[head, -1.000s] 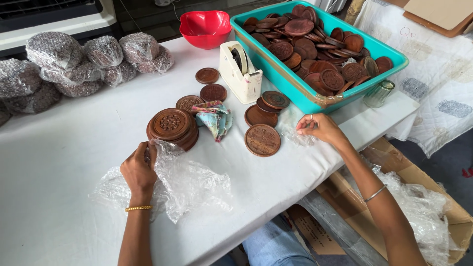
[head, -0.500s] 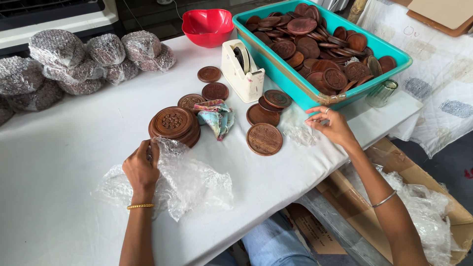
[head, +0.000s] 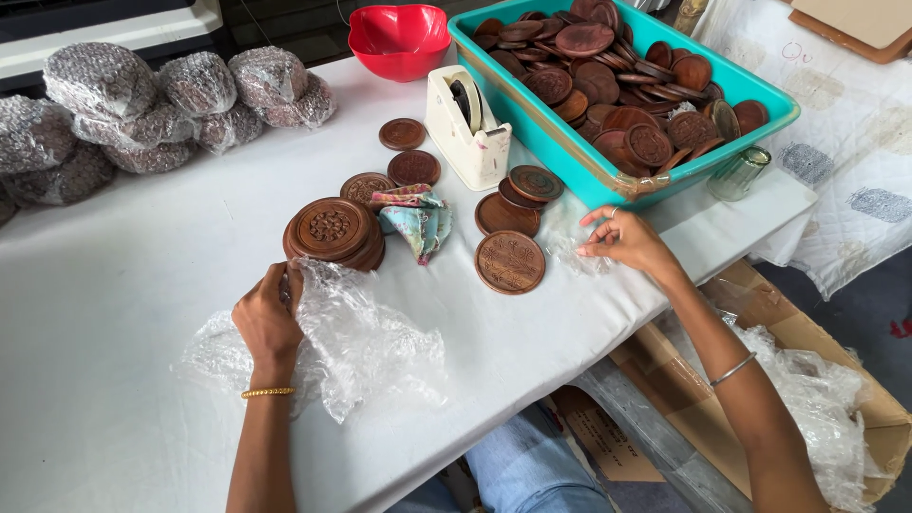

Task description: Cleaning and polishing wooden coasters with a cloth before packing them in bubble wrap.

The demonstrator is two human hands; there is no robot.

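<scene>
Left hand (head: 269, 321) is closed on the near edge of a bubble wrap sheet (head: 366, 347), pinching it just below the stack of carved wooden discs (head: 332, 233). The sheet is spread on the white desk (head: 123, 285), touching the base of the stack.

Right hand (head: 629, 242) lies well apart at the desk's right edge — thumb and forefinger pinched together on a small clear strip (head: 575, 255), most likely tape, though it is too thin to tell for sure. The other fingers are loosely curled.

A single flat disc (head: 510, 262) lies between the two hands, with a few more discs (head: 518, 195) behind it beside the white tape dispenser (head: 468, 128). A crumpled patterned cloth (head: 415, 217) sits just right of the stack.

Further out are a teal tub (head: 608, 180) heaped with more discs, a red bowl (head: 399, 40), and wrapped bundles (head: 142, 109) piled at far left. A small glass (head: 739, 173) stands by the tub.

Judged step — packing the stack: wrap in hand, tape ready, stack not yet covered. Next move calls for folding the wrap over the stack and holding it tight so the tape can go on; the discs could slide if the stack tilts.
</scene>
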